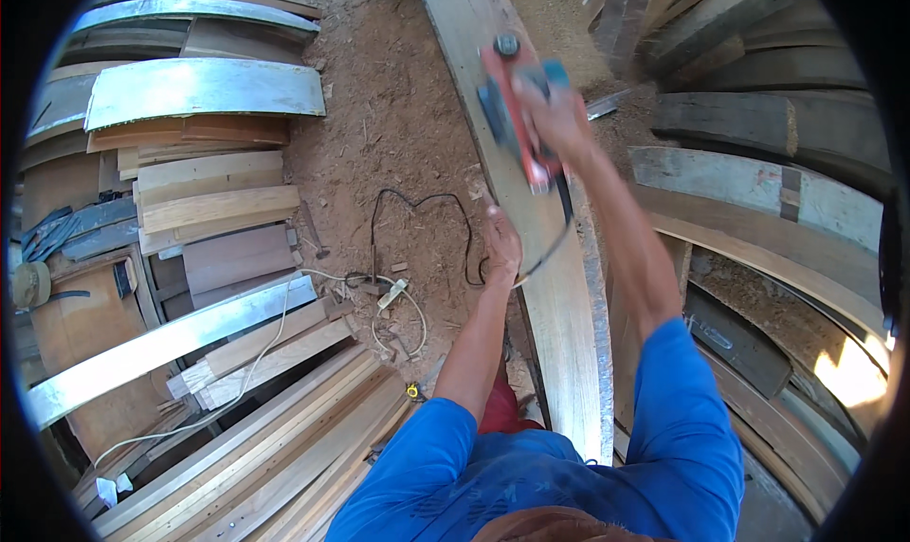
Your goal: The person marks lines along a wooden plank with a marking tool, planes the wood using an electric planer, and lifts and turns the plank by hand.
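Observation:
A long pale wooden plank [559,324] with a rough right edge runs away from my body. On its far part sits a red electric hand planer [533,174], slightly blurred. My right hand [555,120] is closed around the planer's handle, arm stretched forward. My left hand [504,243] is closed at the plank's left edge, nearer to me, with some fingers hidden. From the planer's rear a black cord [550,251] curves back to my left wrist and shows again on the ground to the left.
Stacked boards [218,196] fill the left side, with a metallic-looking strip [171,348] across them. A white extension socket [391,294] and its cable lie on the shavings-covered ground [370,163]. More timber [758,186] lines the right. A yellow tape measure [412,390] lies near my left elbow.

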A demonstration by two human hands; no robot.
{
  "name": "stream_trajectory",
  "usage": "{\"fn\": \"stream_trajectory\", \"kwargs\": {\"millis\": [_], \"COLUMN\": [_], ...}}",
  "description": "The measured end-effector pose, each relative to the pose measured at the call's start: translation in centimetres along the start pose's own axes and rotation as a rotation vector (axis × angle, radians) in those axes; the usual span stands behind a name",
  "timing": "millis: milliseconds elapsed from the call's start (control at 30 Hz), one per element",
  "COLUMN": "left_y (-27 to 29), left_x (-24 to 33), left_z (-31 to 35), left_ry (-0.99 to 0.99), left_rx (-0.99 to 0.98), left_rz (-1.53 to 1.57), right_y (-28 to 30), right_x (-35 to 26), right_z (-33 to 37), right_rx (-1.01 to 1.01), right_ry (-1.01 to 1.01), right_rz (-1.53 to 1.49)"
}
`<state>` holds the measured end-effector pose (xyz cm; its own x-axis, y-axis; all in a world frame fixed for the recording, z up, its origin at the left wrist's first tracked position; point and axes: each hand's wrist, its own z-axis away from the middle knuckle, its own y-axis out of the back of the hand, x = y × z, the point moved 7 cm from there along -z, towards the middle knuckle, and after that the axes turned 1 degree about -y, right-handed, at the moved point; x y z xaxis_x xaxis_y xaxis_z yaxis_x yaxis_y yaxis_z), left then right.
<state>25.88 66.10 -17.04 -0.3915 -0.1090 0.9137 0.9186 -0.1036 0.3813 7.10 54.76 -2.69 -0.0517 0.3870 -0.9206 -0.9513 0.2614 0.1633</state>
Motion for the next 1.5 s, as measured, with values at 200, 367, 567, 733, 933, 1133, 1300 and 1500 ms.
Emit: {"fn": "stream_trajectory", "kwargs": {"millis": [200, 367, 567, 733, 933, 1133, 1300, 1500], "left_y": [-2.5, -1.2, -1.2, -1.7, -2.7, -2.1, -2.0, -1.9], "left_x": [-1.4, 0.9, 1.4, 2.1, 1.4, -1.3, -0.6, -1.3], "left_z": [0.1, 0.4, 0.0, -0.7, -0.1, -1.0, -1.0, -0.8], "left_ry": [0.178, 0.060, 0.113, 0.109, 0.249, 0.026, 0.045, 0.107], "left_rx": [-0.132, -0.102, -0.184, -0.203, -0.253, -0.122, -0.100, -0.111], "left_rz": [0.756, 0.386, 0.079, -0.024, 0.092, 0.281, 0.095, 0.152], "right_y": [1.8, 1.0, 0.1, -0.1, 1.2, 3.7, 5.8, 4.8], "right_x": [6.2, 2.7, -5.1, -7.9, -3.6, 4.5, 12.4, 9.5], "right_z": [14.4, 7.0, -10.0, -18.9, -15.0, 7.3, 28.1, 24.6], "right_rx": [0.063, 0.101, 0.151, 0.092, 0.043, 0.074, -0.037, 0.080], "right_ry": [0.170, 0.138, 0.153, 0.214, 0.128, 0.117, -0.092, 0.016], "right_rz": [-0.001, 0.099, 0.243, 0.131, 0.043, 0.145, 0.134, 0.102]}}
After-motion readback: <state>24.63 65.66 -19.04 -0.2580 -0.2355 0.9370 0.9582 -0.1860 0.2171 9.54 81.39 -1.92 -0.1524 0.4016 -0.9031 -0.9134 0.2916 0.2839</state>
